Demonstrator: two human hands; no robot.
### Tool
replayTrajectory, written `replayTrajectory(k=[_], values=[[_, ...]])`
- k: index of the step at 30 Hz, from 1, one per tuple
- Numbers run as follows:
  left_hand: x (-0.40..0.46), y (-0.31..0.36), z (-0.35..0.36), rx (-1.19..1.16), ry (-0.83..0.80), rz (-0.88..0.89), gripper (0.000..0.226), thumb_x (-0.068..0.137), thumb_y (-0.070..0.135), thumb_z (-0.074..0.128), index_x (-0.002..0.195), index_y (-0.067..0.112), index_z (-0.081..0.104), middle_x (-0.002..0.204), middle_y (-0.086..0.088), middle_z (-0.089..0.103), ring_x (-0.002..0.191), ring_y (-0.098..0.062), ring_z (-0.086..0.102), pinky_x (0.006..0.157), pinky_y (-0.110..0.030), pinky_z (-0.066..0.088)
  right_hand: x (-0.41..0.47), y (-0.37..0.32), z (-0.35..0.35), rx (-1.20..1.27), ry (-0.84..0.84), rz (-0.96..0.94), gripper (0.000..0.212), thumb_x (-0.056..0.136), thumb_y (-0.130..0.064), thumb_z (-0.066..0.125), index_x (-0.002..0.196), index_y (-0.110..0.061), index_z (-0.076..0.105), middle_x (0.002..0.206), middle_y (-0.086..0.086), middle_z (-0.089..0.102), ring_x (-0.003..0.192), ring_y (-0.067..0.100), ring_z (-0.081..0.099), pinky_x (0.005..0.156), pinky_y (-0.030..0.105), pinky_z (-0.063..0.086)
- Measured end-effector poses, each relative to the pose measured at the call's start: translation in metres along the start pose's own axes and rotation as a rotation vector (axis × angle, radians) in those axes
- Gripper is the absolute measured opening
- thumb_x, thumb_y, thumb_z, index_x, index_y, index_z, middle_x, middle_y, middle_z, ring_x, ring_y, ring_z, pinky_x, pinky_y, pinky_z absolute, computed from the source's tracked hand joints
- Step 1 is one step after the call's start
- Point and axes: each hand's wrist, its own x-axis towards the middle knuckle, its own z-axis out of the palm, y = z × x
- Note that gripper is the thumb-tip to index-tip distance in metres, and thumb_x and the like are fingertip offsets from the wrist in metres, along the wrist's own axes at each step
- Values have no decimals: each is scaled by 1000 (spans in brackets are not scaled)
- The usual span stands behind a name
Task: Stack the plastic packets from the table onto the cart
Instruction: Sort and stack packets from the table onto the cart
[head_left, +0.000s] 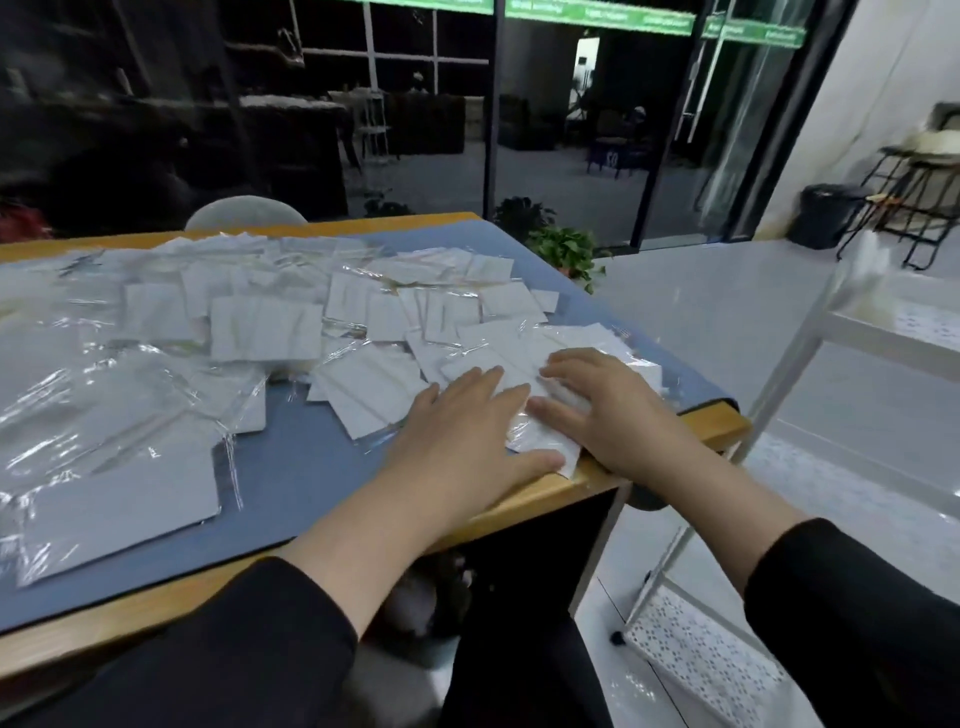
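Note:
Several clear plastic packets with white inserts (265, 327) lie scattered over the blue mat of the wooden table (291, 467). Near the table's right corner a small pile of packets (540, 441) lies under both hands. My left hand (467, 431) lies flat on the pile with straight fingers, its thumb at the pile's near edge. My right hand (602, 400) rests on the pile's right side, fingers spread toward the left. The white cart (883, 332) stands to the right of the table, and a few packets (865, 262) lie on its top shelf.
Large plastic sleeves (104, 467) cover the table's left part. A potted plant (566, 249) stands beyond the far right corner. A black bin (826, 215) and chairs (914, 192) are at the back right. The cart's perforated lower shelf (701, 654) is near my right arm.

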Motion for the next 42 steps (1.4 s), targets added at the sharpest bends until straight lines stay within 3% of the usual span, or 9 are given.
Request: replayTrajectory(k=[4, 9, 12, 21, 27, 30, 34, 37, 42], values=[[-3, 1, -1, -35, 50, -19, 85, 81, 83, 48, 155, 42, 33, 167, 8, 23, 153, -13, 15, 124, -44, 13, -9, -5, -3, 161, 92, -79, 43, 96, -54, 55, 124, -24, 67, 132, -13, 57, 121, -4, 48, 104, 17, 37], [-8, 2, -4, -54, 99, -75, 72, 90, 74, 46, 152, 37, 41, 164, 11, 31, 151, -10, 23, 120, -40, 17, -24, 4, -23, 146, -310, -144, 71, 79, -67, 68, 143, -43, 50, 152, -28, 35, 140, -6, 31, 114, 25, 29], [-13, 4, -9, -106, 116, -77, 57, 97, 61, 49, 148, 34, 48, 158, 11, 42, 146, -12, 32, 116, -37, 21, -24, 2, -31, 113, -387, -90, 72, 82, -61, 71, 147, -48, 43, 155, -29, 31, 140, -4, 30, 117, 25, 29], [-22, 3, -18, -230, 58, -42, 63, 96, 55, 54, 154, 34, 39, 158, 13, 41, 146, -10, 31, 119, -33, 19, -21, -4, -26, 69, -194, -177, 42, 89, -49, 66, 128, -33, 66, 134, -19, 55, 112, -17, 40, 91, -4, 27], [-21, 1, -15, -280, 83, -2, 68, 91, 55, 66, 151, 30, 45, 154, 12, 46, 143, -9, 36, 118, -30, 26, -14, -6, -13, 30, -42, -203, 17, 98, -31, 61, 108, -23, 72, 112, -13, 63, 102, 2, 52, 89, 22, 42], [-16, -1, -22, -321, 132, -19, 60, 94, 46, 66, 149, 31, 47, 151, 10, 50, 141, -13, 40, 116, -30, 29, -8, -11, -17, 125, 5, -157, 10, 99, -29, 60, 100, -26, 69, 96, -16, 66, 92, 1, 56, 79, 18, 42], [2, -7, -56, -303, 327, -16, 22, 95, 44, 65, 113, 33, 67, 107, 9, 71, 110, -21, 58, 98, -41, 39, 9, -26, -34, 460, 106, -82, 15, 99, -28, 62, 85, -34, 65, 80, -19, 67, 80, -1, 61, 73, 15, 44], [25, -23, -76, -492, 391, 12, 17, 92, 38, 71, 90, 23, 63, 82, 3, 66, 84, -21, 59, 79, -42, 48, 30, -37, -41, 566, 144, -71, 15, 101, -27, 59, 90, -24, 69, 82, -11, 68, 81, 4, 61, 75, 19, 46], [53, -41, -89, -290, 363, 37, 19, 95, 24, 67, 113, 28, 64, 91, 9, 60, 89, -18, 54, 82, -36, 45, 60, -33, -38, 605, 236, -60, 26, 99, -48, 54, 122, -37, 60, 111, -18, 67, 108, 1, 61, 91, 23, 46]])
